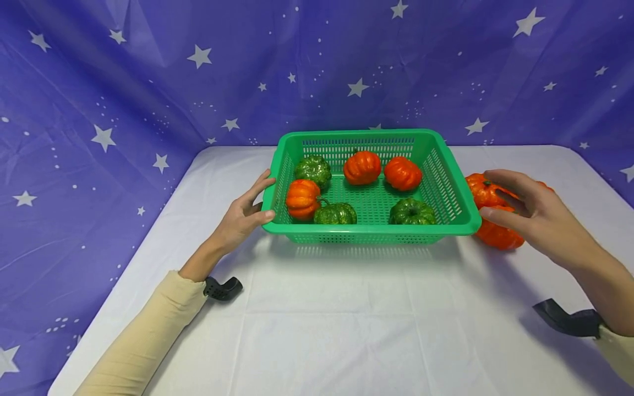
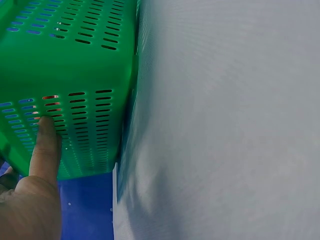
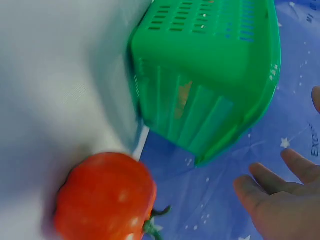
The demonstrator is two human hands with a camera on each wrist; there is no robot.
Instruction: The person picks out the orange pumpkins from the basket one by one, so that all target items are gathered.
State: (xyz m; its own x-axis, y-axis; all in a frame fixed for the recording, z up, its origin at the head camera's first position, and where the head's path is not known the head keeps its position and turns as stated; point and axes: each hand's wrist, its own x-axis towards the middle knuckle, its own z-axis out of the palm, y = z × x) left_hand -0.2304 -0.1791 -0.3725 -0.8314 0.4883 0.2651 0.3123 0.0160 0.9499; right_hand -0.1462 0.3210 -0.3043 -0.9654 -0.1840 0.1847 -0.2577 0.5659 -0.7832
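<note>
A green plastic basket (image 1: 371, 230) stands on the white table, holding several small decorative pumpkins. Orange ones include a pumpkin (image 1: 302, 199) at the left and a pumpkin (image 1: 362, 168) near the back wall; a green pumpkin (image 1: 413, 212) sits front right. My left hand (image 1: 242, 217) holds the basket's left rim, thumb on top. In the left wrist view, one finger (image 2: 46, 150) touches the slotted outer wall. With its fingers spread and nothing held, my right hand (image 1: 550, 220) is over orange pumpkins (image 1: 500, 234) beside the basket's right side, partly hiding them.
A purple cloth (image 1: 297, 66) with white stars hangs behind the table and along its sides. White cloth (image 1: 337, 319) covers the tabletop. Each forearm carries a black curved wrist mount, one (image 1: 223, 289) at the left and one (image 1: 567, 319) at the right.
</note>
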